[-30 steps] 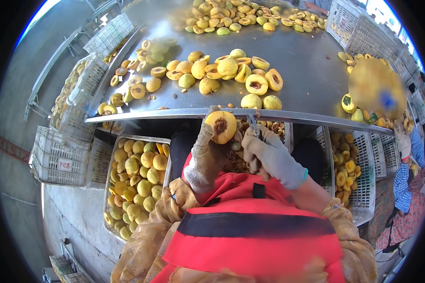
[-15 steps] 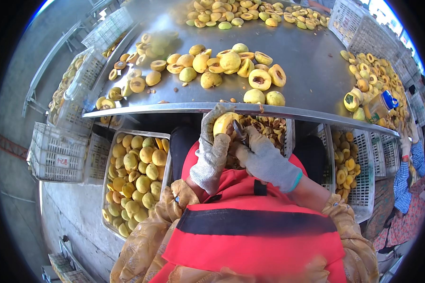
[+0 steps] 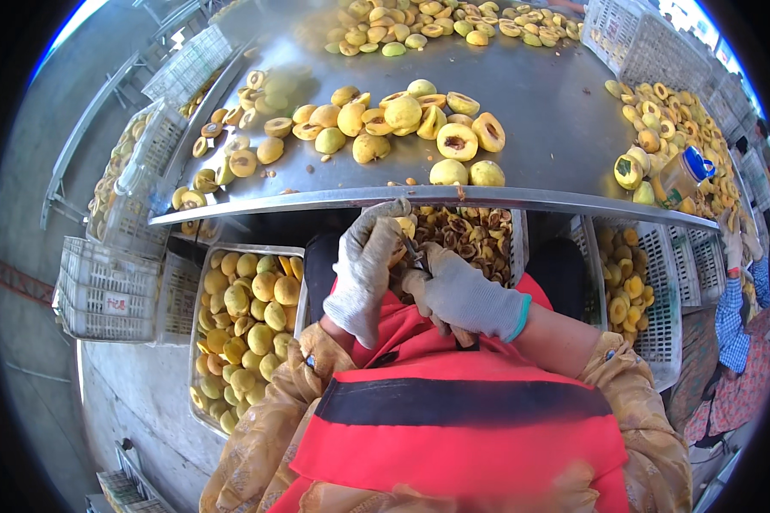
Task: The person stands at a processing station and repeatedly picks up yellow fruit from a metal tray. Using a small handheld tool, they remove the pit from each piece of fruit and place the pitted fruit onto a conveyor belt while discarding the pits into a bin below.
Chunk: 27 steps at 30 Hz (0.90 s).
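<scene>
In the head view, the left hand [image 3: 364, 269] in a grey knit glove has its fingers clenched around a yellow peach half [image 3: 405, 227], just below the near edge of the steel worktop [image 3: 556, 120], while the gloved right hand [image 3: 466, 295] grips a small metal pitting tool [image 3: 416, 254] touching the fruit. The grey metal worktop carries scattered yellow halved peaches [image 3: 402, 115]. Left and near stands a white plastic crate of whole yellow peaches [image 3: 244, 329]; beneath the hands is a crate of brown pits [image 3: 475, 239], all on a concrete floor [image 3: 34, 197].

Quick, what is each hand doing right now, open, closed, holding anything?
Left hand: closed around a yellow fruit, mostly hidden by the glove.
Right hand: closed on a small metal tool, its tip at the fruit.
</scene>
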{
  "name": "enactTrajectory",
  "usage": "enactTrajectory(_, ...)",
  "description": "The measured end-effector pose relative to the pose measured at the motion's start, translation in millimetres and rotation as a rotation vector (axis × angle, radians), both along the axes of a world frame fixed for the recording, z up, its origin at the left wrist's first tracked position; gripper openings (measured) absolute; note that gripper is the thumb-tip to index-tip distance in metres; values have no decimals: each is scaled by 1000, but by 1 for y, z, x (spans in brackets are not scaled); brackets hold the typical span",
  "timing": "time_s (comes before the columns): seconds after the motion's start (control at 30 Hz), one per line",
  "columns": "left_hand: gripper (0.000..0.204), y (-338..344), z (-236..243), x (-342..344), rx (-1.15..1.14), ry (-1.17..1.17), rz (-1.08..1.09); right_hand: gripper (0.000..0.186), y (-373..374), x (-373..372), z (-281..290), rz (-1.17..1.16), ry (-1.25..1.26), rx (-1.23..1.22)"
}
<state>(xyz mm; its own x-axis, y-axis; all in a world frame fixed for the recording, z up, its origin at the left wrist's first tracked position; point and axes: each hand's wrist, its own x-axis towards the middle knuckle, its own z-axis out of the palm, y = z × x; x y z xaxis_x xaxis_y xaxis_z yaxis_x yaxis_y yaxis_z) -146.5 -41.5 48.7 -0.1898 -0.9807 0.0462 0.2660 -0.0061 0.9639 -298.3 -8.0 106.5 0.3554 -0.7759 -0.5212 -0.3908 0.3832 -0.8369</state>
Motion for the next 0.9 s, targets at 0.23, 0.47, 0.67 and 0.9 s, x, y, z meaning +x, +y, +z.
enactTrajectory(0.23, 25, 2, 19, -25, 61, 77, 162, 28, -4, -1, -34, -72, 270, -571)
enactTrajectory(0.47, 36, -6, -23, -20, -344, -191, 145, 26, 6, -5, -9, -109, -168, -17)
enactTrajectory(0.67, 30, -8, 1, -8, -132, -236, 4, 21, 4, -13, -6, -60, -311, 124)
enactTrajectory(0.9, 38, -9, -26, -27, -315, -159, 90, 13, 5, -7, -7, -175, -275, 34)
